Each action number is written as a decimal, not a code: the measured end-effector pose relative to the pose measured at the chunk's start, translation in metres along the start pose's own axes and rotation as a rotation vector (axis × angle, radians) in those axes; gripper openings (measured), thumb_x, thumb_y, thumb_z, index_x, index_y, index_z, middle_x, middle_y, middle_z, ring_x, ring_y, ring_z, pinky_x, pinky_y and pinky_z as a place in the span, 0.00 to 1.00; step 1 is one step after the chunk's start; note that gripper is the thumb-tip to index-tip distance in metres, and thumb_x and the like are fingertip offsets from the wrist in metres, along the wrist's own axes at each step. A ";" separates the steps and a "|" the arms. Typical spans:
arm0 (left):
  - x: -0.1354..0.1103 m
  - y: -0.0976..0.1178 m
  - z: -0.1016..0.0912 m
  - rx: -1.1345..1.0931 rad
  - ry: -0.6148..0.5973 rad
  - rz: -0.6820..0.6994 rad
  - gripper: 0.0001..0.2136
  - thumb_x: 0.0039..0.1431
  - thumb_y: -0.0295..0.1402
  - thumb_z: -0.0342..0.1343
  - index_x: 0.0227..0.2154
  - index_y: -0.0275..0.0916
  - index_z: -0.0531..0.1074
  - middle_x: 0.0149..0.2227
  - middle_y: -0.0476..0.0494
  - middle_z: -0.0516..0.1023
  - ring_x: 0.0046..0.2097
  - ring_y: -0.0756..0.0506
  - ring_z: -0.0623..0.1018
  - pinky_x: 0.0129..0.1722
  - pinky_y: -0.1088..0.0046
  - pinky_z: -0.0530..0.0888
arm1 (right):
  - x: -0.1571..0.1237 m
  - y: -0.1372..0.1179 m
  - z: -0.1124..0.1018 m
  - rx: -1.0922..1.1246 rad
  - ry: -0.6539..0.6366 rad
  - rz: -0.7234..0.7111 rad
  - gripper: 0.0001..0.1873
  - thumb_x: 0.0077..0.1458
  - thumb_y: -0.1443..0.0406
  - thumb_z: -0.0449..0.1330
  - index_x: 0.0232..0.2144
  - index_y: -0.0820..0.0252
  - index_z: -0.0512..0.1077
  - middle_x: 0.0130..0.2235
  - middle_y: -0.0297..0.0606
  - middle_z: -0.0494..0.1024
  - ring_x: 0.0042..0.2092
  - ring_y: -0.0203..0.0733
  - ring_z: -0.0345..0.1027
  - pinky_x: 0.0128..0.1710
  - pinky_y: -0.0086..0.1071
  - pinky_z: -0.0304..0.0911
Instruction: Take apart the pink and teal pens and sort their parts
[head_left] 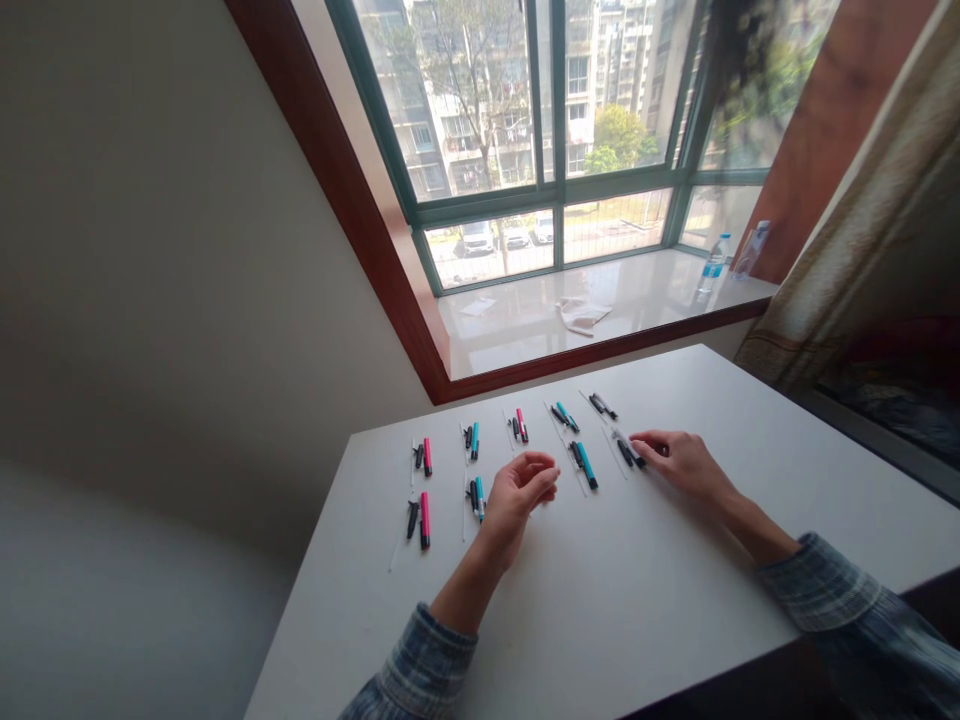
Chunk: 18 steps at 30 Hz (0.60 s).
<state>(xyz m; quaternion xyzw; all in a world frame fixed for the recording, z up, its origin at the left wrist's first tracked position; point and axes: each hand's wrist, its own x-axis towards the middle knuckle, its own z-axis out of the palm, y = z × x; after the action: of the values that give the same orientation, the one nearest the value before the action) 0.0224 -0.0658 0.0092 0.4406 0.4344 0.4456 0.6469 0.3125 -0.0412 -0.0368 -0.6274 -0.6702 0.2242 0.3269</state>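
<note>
On the white table (615,600) lie two rows of pen parts: pink barrels (426,455), blue barrels (474,440) and black caps, each set beside a thin white refill. My left hand (519,497) hovers just right of a blue barrel set (477,497). Its fingers are curled loosely and nothing shows in them. My right hand (679,462) rests on the table with its fingertips on a black pen part (628,453) at the right end of the near row. A blue barrel with a black cap (583,463) lies between my two hands.
A window sill (600,305) behind the table holds a water bottle (713,264), some papers and a crumpled white thing. A curtain (847,230) hangs at the right. The table's left edge drops off beside a bare wall.
</note>
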 end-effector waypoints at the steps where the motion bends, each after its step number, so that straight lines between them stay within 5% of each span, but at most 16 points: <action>1: 0.001 -0.001 0.000 0.013 -0.007 0.007 0.14 0.50 0.39 0.71 0.35 0.37 0.76 0.32 0.48 0.75 0.31 0.51 0.72 0.36 0.72 0.69 | 0.000 -0.001 -0.001 0.001 0.013 -0.007 0.23 0.62 0.51 0.56 0.43 0.58 0.84 0.36 0.42 0.86 0.32 0.47 0.76 0.33 0.36 0.68; 6: 0.002 -0.004 0.001 0.149 0.014 0.107 0.13 0.53 0.39 0.69 0.36 0.37 0.77 0.32 0.47 0.77 0.31 0.51 0.73 0.35 0.74 0.70 | -0.010 -0.022 0.001 0.046 0.122 -0.178 0.17 0.64 0.53 0.58 0.38 0.56 0.82 0.37 0.42 0.85 0.35 0.48 0.75 0.37 0.39 0.68; 12: -0.003 -0.001 0.011 0.306 -0.067 0.231 0.12 0.58 0.39 0.67 0.41 0.38 0.77 0.39 0.42 0.80 0.36 0.48 0.78 0.37 0.72 0.74 | -0.031 -0.060 0.019 0.293 -0.021 -0.344 0.11 0.61 0.55 0.66 0.40 0.54 0.81 0.37 0.39 0.84 0.35 0.45 0.74 0.37 0.37 0.70; 18: -0.007 0.002 0.017 0.392 -0.126 0.259 0.12 0.61 0.39 0.64 0.44 0.39 0.78 0.39 0.41 0.81 0.37 0.46 0.79 0.40 0.68 0.77 | -0.033 -0.071 0.026 0.366 -0.067 -0.342 0.10 0.62 0.56 0.65 0.40 0.53 0.81 0.35 0.38 0.84 0.34 0.44 0.75 0.36 0.37 0.70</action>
<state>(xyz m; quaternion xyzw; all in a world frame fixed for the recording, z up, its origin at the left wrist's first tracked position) 0.0364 -0.0750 0.0164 0.6369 0.4113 0.4036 0.5122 0.2441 -0.0789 -0.0092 -0.4274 -0.7253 0.3042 0.4458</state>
